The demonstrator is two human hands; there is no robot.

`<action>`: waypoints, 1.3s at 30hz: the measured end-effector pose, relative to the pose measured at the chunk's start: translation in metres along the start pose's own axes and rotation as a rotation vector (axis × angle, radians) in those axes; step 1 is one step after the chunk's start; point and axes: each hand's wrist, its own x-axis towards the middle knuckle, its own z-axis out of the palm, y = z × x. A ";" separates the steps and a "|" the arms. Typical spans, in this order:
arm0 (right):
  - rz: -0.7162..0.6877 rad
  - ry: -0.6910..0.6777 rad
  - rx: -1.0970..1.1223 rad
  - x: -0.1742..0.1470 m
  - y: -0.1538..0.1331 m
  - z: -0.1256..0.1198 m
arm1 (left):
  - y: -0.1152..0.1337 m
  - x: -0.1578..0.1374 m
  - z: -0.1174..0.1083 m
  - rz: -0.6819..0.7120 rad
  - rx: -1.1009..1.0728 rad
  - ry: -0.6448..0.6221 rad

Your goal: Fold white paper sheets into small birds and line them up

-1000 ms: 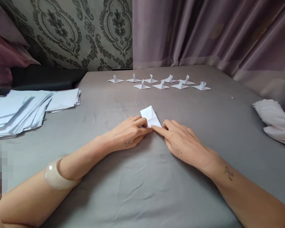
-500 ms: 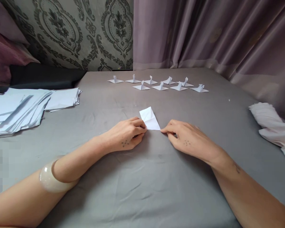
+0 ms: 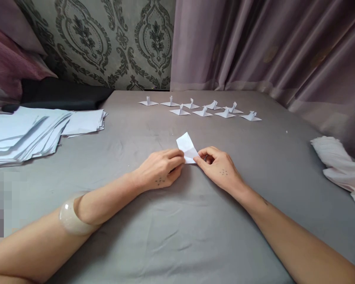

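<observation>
A small folded piece of white paper (image 3: 187, 142) with visible creases lies between my hands on the grey cloth (image 3: 171, 221). My left hand (image 3: 165, 167) pinches its left lower edge, the fingers curled and pressed together. At its right lower corner, my right hand (image 3: 217, 167) grips the paper between thumb and forefinger, with the thumb on the near side. The fingertips hide parts of both edges. Beyond the hands, several folded white paper birds (image 3: 202, 111) stand in two rows.
Stacks of white paper sheets (image 3: 26, 134) lie at the left, in front of a black cloth (image 3: 65, 94). A bunched white fabric (image 3: 331, 152) rests at the right edge. Purple curtains (image 3: 207, 43) and a patterned wall (image 3: 121, 39) close off the back.
My right hand has moved from touching the paper's right corner with a fingertip to pinching that corner with thumb and forefinger. My left hand keeps its hold. The view has shifted slightly.
</observation>
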 end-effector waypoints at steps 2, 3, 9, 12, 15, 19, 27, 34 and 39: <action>-0.179 0.122 -0.071 0.000 -0.002 0.000 | 0.001 0.000 -0.001 -0.085 0.077 0.222; -0.291 0.189 -0.146 -0.001 -0.003 -0.001 | 0.002 0.000 -0.001 -0.116 0.135 0.330; -0.679 0.201 -0.531 -0.004 -0.005 -0.005 | 0.001 -0.002 0.000 0.021 0.348 0.193; -0.615 0.048 -0.554 -0.008 -0.002 -0.005 | 0.001 -0.001 0.000 0.058 0.277 0.060; -0.457 -0.066 -0.505 -0.014 0.000 -0.006 | 0.003 -0.001 0.000 0.011 0.184 -0.007; -0.233 -0.137 -0.394 -0.018 -0.003 -0.007 | 0.004 0.001 0.000 -0.084 0.089 -0.050; 0.047 -0.117 -0.218 -0.015 -0.010 -0.003 | 0.002 0.007 0.010 -0.309 0.018 0.021; 0.045 -0.068 -0.292 -0.014 -0.008 0.003 | -0.001 0.013 0.019 -0.425 -0.002 0.046; -0.058 -0.065 -0.281 -0.015 -0.004 0.003 | -0.001 0.015 0.016 -0.473 -0.075 0.018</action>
